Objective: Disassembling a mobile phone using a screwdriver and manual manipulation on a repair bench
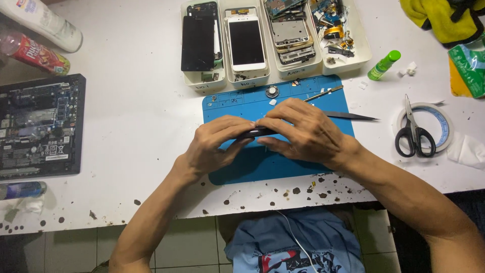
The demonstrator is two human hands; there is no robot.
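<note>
Gripping a thin black phone [254,133] edge-on between both hands, a person works over a blue repair mat [283,162] on the white counter [136,111]. The left hand [214,146] and right hand [303,134] pinch shut on opposite ends, probably steadying it. Tweezers [351,116] lie just right; parts trays [275,65] sit beyond.

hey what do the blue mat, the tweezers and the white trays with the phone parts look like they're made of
Blue mat: probably silicone or rubber, matte with moulded compartments. Tweezers: likely metal, dark, thin, tapering to a sharp point. White trays: apparently plastic, smooth with rounded rims.
</note>
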